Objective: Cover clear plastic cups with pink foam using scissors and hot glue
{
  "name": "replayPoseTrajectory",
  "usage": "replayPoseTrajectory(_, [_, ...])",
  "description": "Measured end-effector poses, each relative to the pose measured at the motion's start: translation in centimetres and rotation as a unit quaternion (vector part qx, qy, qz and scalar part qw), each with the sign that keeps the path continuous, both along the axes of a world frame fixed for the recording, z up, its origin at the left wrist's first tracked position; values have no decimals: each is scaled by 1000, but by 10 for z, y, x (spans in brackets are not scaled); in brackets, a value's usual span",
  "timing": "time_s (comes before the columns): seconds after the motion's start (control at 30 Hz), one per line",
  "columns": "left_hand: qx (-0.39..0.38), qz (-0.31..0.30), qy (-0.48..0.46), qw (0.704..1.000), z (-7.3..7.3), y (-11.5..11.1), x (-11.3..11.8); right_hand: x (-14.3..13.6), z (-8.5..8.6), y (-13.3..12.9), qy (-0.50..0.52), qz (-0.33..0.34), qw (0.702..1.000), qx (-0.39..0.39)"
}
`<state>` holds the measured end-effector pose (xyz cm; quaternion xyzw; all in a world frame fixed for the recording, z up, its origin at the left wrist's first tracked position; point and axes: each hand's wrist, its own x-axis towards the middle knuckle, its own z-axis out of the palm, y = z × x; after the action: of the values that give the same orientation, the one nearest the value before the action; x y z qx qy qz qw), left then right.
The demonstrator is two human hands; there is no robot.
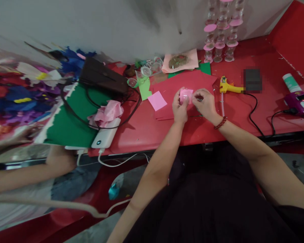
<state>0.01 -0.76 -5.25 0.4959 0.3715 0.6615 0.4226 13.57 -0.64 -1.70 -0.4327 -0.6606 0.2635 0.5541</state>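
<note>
My left hand (180,108) is closed around a small clear plastic cup (184,96) with pink paper at it. Close beside the cup's right side, my right hand (205,103) has its fingers pinched together; what they hold is too small to make out. Both hands are over a red paper sheet (167,84) on the red table (136,135). A pink paper square (157,100) lies left of my left hand. To the right rests a yellow hot glue gun (229,86) with a glue stick (222,104) beside it.
Stacked clear cups with pink discs (220,44) stand at the back right. A purple power socket (300,103), a green-white tube (291,82), and cables are at the right. Leftward lie a dark bag (103,76), a white power bank (106,133) and another person's arm (40,173).
</note>
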Motion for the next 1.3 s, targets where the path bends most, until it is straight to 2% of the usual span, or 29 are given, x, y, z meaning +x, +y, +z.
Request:
replayPoseTrajectory(0.13, [-45, 10, -67, 997, 4, -3, 1, 2, -2, 1, 15, 15, 1000, 8])
replayPoseTrajectory(0.27, [-44, -11, -106, 993, 7, -5, 2, 2, -1, -1, 39, 23, 999, 1])
replayPoseTrajectory(0.4, [-68, -15, -131, 989, 10, -7, 3, 1, 2, -2, 69, 26, 996, -44])
replayPoseTrajectory(0.67, [-108, -25, -156, 981, 17, -10, 3, 2, 6, -2, 117, 77, 983, -118])
replayPoseTrajectory(0.9, [-81, -15, -175, 981, 29, -19, 9, 13, 5, 4, 18, 85, 996, -31])
replayPoseTrajectory(0.97, [-94, -6, -187, 978, 38, -21, 8, 16, 13, -2, -9, 64, 998, -9])
replayPoseTrajectory(1.03, [-109, 13, -206, 972, 49, -21, 8, 11, 31, -20, -19, 39, 999, 29])
replayPoseTrajectory(1.07, [-117, 21, -214, 970, 56, -19, 10, 3, 43, -35, -27, 58, 997, 48])
replayPoseTrajectory(1.1, [-127, 18, -224, 966, 62, -18, 13, -9, 55, -53, -34, 117, 991, 59])
replayPoseTrajectory(1.13, [-132, 14, -229, 964, 69, -15, 19, -25, 67, -74, -46, 225, 972, 53])
replayPoseTrajectory(1.17, [-135, 9, -236, 962, 75, -14, 26, -44, 76, -95, -58, 362, 930, 34])
replayPoseTrajectory(1.2, [-139, -1, -266, 954, 80, -13, 34, -65, 84, -117, -68, 508, 859, 7])
replayPoseTrajectory(1.23, [-141, -18, -291, 946, 84, -13, 44, -86, 88, -138, -71, 637, 767, -33])
replayPoseTrajectory(1.27, [-144, -34, -314, 938, 87, -15, 53, -107, 89, -156, -74, 736, 668, -84])
replayPoseTrajectory(1.3, [-145, -49, -333, 931, 88, -19, 62, -125, 87, -172, -74, 806, 571, -140])
